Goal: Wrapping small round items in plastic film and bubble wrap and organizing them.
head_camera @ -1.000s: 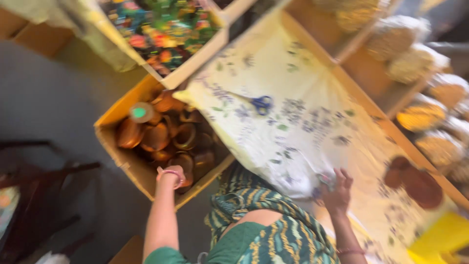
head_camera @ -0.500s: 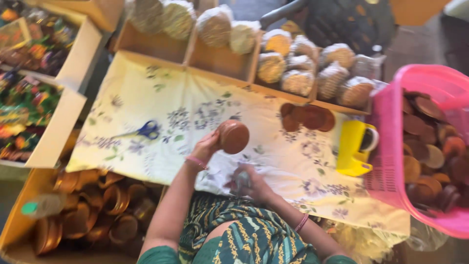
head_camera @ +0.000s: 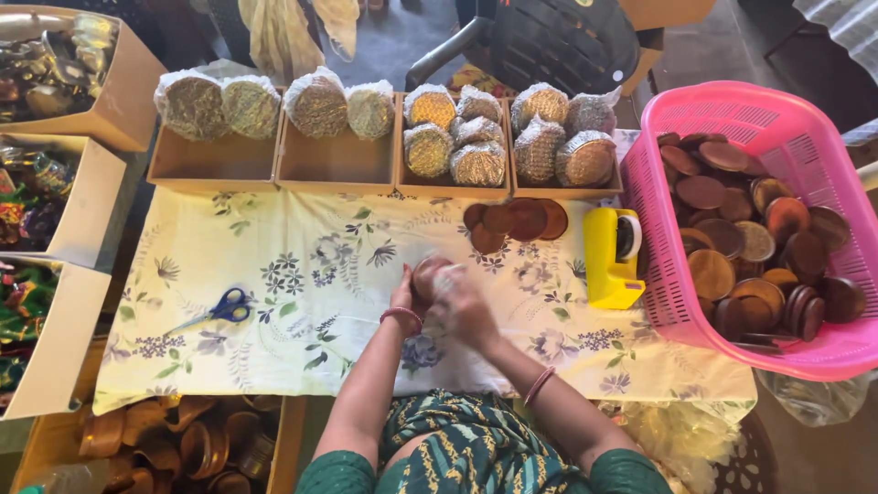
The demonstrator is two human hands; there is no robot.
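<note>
Both hands meet over the middle of the flowered cloth. The left hand (head_camera: pixel 405 295) cups a small round brown clay cup (head_camera: pixel 428 277) from the side. The right hand (head_camera: pixel 465 306) is curled over it with what looks like a bit of clear wrap, but the hands are blurred, so I cannot be sure what the fingers pinch. Neither hand is spread wide; both are closed around the cup.

The cup sits between the palms, above the white cloth with blue flowers (head_camera: pixel 302 274), a little nearer the far edge than the near edge. It looks tipped on its side, with its round face turned toward the far edge and its long line running from near edge to far edge, though the blur makes this hard to tell.

Some work looks done. Many round bundles in clear wrap (head_camera: pixel 476 165) lie in the open brown cardboard trays (head_camera: pixel 338 169) along the far edge. A lot looks left. A few flat brown clay discs (head_camera: pixel 517 220) lie bare on the cloth just in front of the trays. The big pink plastic basket (head_camera: pixel 823 348) at the right edge is full of more brown discs. A yellow tape holder (head_camera: pixel 611 256) stands between the discs and the basket. Blue-handled scissors (head_camera: pixel 224 309) lie toward the left edge. A cardboard box of brown clay cups (head_camera: pixel 183 444) sits below the near left corner.
</note>
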